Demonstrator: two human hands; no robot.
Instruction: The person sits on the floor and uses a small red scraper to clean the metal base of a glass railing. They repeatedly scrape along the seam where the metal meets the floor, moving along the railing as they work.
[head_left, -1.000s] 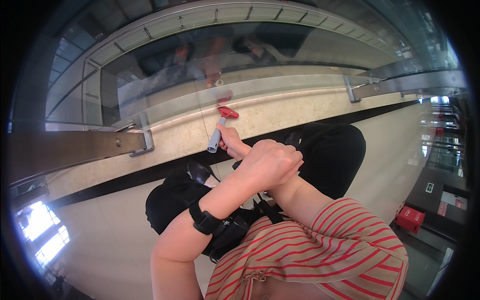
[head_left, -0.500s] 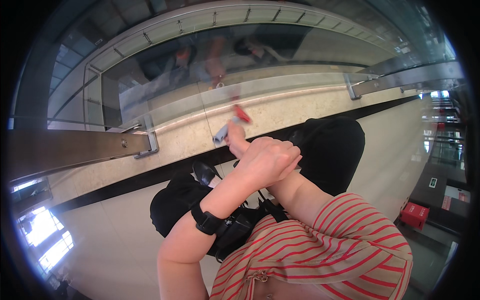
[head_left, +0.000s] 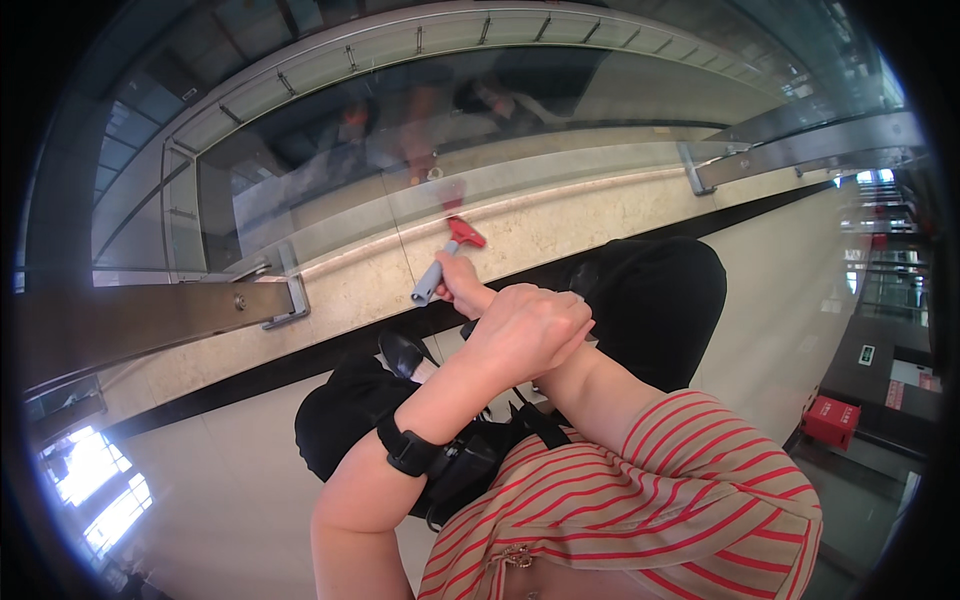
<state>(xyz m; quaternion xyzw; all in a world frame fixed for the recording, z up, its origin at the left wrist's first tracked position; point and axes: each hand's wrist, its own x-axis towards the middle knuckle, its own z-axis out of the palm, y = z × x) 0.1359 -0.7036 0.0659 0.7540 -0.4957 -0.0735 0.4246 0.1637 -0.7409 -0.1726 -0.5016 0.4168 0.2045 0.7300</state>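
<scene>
My right hand is closed round the grey handle of a scraper. Its red head lies at the pale stone ledge, close to the foot of a glass panel, which mirrors the red. Over my right forearm lies my left hand, its fingers curled in; whatever they may hold is hidden. A black band circles my left forearm.
Metal rails on brackets stand at the left and right. A black strip borders the pale tiled floor. Near it is a black shoe. A red box stands far right.
The scraper and my right hand have moved slightly left and nearer to me; the red head is no longer blurred. My left hand has stayed over the right forearm, shifting slightly.
</scene>
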